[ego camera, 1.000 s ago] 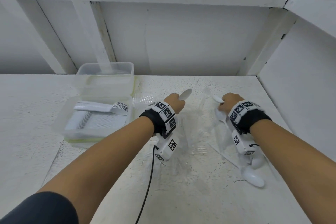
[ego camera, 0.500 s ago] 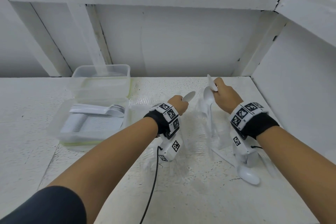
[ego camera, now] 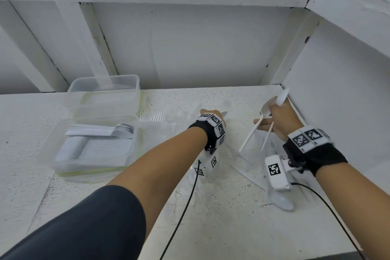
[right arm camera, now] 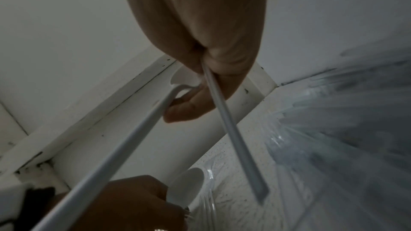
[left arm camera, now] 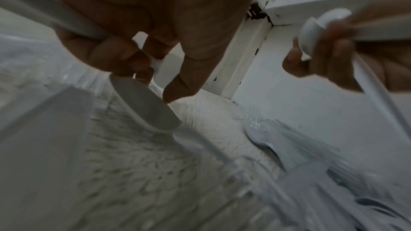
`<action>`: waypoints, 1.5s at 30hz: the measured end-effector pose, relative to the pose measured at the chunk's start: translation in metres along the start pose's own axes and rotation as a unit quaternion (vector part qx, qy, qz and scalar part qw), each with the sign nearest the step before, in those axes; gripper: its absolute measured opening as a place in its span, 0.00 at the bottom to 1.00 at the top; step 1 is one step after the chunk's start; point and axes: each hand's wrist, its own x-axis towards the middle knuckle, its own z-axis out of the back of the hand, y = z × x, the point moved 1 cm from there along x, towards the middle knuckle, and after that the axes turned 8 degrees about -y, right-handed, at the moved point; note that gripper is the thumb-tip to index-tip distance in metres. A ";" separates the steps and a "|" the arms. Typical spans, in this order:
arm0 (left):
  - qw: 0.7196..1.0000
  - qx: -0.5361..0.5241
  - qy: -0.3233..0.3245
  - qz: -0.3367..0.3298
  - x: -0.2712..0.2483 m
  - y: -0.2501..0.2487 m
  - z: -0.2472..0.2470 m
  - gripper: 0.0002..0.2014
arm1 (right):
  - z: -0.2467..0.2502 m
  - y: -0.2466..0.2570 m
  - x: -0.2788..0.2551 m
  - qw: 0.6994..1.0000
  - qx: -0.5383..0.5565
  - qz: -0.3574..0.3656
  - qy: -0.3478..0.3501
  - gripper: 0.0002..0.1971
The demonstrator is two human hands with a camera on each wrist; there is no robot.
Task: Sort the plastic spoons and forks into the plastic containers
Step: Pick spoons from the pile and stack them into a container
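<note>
My right hand (ego camera: 274,120) is raised near the right wall and grips two white spoons (ego camera: 251,133), bowls up in the fist, handles (right arm camera: 233,129) slanting down. My left hand (ego camera: 211,116) is low over the table and holds one white spoon (left arm camera: 144,106) by the neck, bowl forward. Clear plastic forks (ego camera: 156,117) and more white spoons (ego camera: 282,201) lie scattered on the table between and under my wrists. A clear container (ego camera: 63,143) at the left holds stacked white spoons (ego camera: 101,131). Behind it stands a second clear container (ego camera: 105,93).
The white speckled table (ego camera: 221,228) ends at a back wall and a right side wall (ego camera: 337,101) close to my right hand. Black cables (ego camera: 185,207) trail from both wrist cameras across the table.
My right hand lifted its spoons off the pile and moved up and right toward the wall. My left hand stayed low with its spoon and shifted slightly forward.
</note>
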 end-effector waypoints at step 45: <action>0.854 -0.433 -0.277 0.078 -0.060 0.088 0.043 0.13 | -0.002 -0.080 -0.091 0.804 -0.571 0.115 0.117 0.06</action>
